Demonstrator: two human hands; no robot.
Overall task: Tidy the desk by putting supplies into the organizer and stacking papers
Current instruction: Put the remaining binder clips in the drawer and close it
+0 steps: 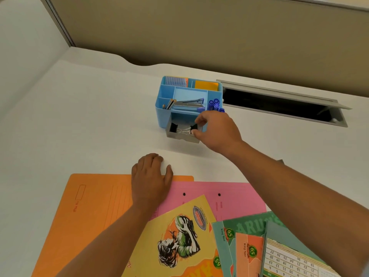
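In the head view, a blue organizer (187, 100) is seen standing on the white desk (79, 126), with its grey drawer (183, 134) pulled out toward the person. A black binder clip (194, 127) is pinched between the thumb and fingers of the right hand (217, 132), and is held over the right end of the drawer. A second black clip (173, 127) lies at the drawer's left end. A stapler (189, 104) is laid in the organizer's middle tray, pencils (169, 103) are stood in a left compartment, and blue pens (214, 104) in a right one.

The left hand (151, 180) is rested flat on the far edge of an orange folder (95, 206), fingers together and gripping nothing. A pink folder (229, 196) is lapped over the orange one. A yellow notebook (179, 240) is laid on the pink folder, and green notebooks (249, 236) are fanned beside it at the near right.
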